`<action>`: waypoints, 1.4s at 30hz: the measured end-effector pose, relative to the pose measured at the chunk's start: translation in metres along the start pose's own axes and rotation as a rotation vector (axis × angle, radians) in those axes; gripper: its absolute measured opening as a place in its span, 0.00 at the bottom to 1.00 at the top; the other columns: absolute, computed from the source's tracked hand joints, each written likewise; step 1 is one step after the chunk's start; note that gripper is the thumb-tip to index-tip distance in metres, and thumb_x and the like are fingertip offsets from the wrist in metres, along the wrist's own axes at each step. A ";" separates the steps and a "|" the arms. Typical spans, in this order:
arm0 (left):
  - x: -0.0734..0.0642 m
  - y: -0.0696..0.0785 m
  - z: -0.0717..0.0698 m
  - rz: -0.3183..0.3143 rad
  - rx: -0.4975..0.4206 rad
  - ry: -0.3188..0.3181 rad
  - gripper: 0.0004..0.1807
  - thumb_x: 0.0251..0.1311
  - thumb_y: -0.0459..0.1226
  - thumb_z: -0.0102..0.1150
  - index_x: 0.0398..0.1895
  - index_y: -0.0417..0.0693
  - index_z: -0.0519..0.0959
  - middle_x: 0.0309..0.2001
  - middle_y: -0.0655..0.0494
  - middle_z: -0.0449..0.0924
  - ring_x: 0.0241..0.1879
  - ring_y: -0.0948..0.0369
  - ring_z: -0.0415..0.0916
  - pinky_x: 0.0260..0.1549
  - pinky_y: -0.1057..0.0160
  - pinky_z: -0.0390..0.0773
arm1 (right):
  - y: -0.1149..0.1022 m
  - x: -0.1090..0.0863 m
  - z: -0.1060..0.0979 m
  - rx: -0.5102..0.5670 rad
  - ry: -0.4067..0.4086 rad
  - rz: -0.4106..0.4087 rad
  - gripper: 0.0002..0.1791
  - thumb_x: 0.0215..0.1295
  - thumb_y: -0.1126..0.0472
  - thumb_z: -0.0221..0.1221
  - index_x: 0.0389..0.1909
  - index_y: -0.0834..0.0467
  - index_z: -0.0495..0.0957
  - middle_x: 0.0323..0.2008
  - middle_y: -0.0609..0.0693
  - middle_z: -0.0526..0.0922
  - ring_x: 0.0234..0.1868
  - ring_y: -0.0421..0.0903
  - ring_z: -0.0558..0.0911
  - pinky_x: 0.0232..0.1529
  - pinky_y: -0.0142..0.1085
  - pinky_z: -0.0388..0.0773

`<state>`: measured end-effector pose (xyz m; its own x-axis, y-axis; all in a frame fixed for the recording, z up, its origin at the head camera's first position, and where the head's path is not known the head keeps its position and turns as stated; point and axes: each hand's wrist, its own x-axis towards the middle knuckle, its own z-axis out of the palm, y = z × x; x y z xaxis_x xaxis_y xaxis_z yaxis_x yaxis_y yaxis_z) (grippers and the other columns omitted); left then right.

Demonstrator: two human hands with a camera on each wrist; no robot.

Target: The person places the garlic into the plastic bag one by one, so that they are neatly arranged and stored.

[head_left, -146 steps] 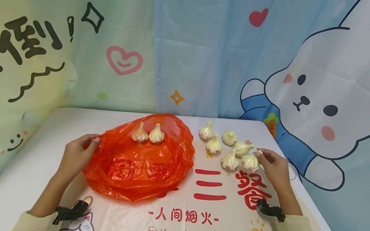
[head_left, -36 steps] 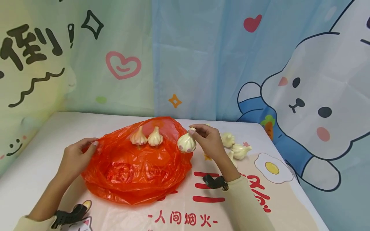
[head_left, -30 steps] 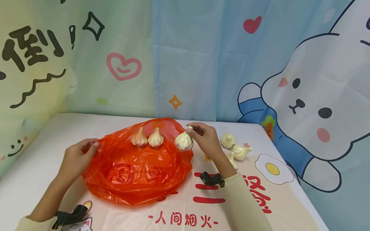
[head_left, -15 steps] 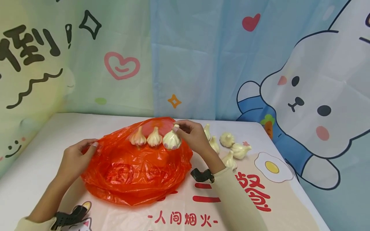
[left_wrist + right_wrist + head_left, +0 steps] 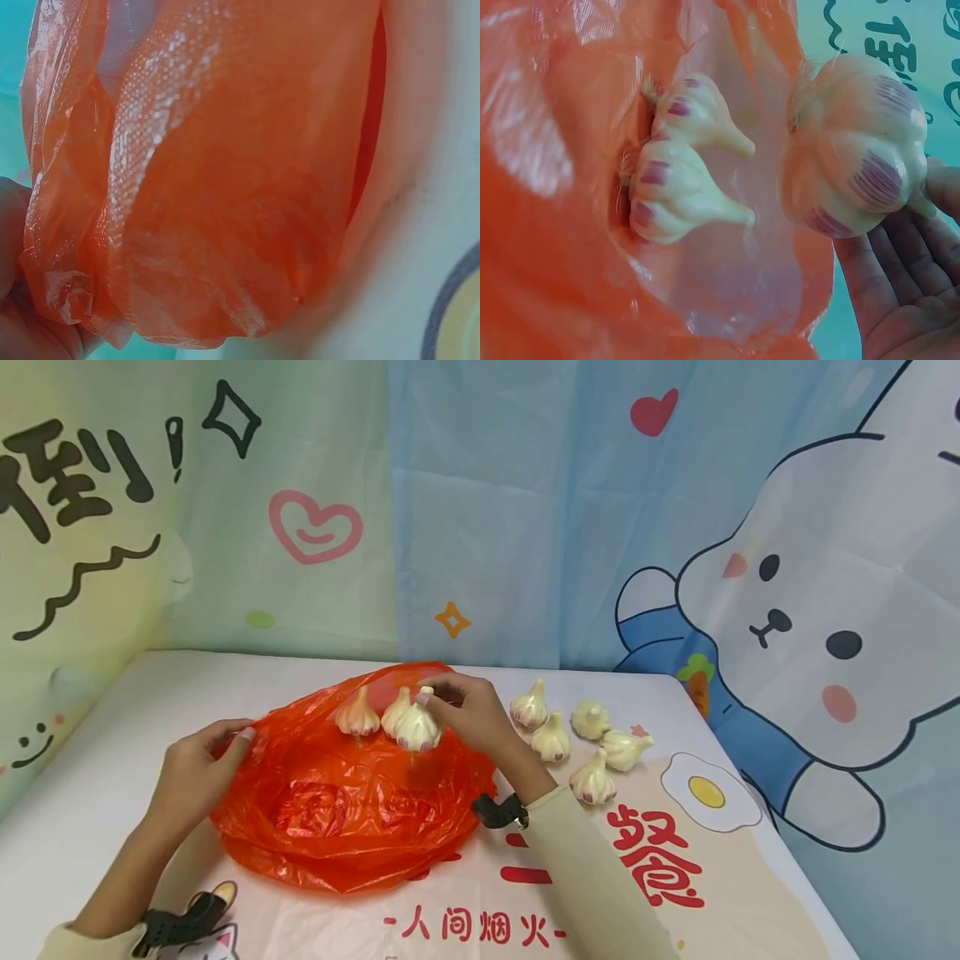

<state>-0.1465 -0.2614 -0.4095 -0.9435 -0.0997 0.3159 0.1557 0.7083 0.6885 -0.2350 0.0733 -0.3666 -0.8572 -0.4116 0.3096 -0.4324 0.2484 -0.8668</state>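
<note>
Two hands, two dark wrist straps and eight garlic bulbs can be counted. Farthest left, one wrist strap (image 5: 183,922) sits at the cuff of the left arm. Beyond it the left hand (image 5: 198,764) is nearly closed, thumb and fingers pinching the left edge of one red plastic bag (image 5: 330,810). The bag lies on the tabletop (image 5: 180,693), crumpled, its mouth spread wide.

Inside it, toward the far rim, two bulbs rest side by side — the left bulb (image 5: 357,714), tinted orange, and the right bulb (image 5: 393,714), partly hidden in the head view. Next comes a third, the held bulb (image 5: 418,728), above the bag and apart from those two in the right wrist view. The right hand (image 5: 472,714) pinches it by the neck between thumb and fingers. The second strap (image 5: 498,811) shows below that hand.

Right of the bag, five loose bulbs (image 5: 551,739) form a cluster on the tabletop: two on the left side, one at the back, one at the right, one nearest the front. Farther right, one fried egg is printed on the surface, and one cartoon rabbit (image 5: 810,610) fills that side of the backdrop.
</note>
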 end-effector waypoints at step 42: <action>0.000 -0.002 0.000 0.004 -0.011 -0.008 0.19 0.72 0.41 0.49 0.52 0.34 0.79 0.44 0.37 0.82 0.41 0.45 0.78 0.34 0.81 0.75 | 0.013 0.029 0.087 0.056 -0.109 0.147 0.13 0.64 0.61 0.64 0.45 0.64 0.83 0.38 0.47 0.84 0.37 0.37 0.81 0.38 0.27 0.81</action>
<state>-0.1471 -0.2626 -0.4112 -0.9452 -0.0915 0.3135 0.1626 0.7006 0.6948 -0.2408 -0.0116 -0.4025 -0.8733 -0.4677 0.1363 -0.2856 0.2647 -0.9211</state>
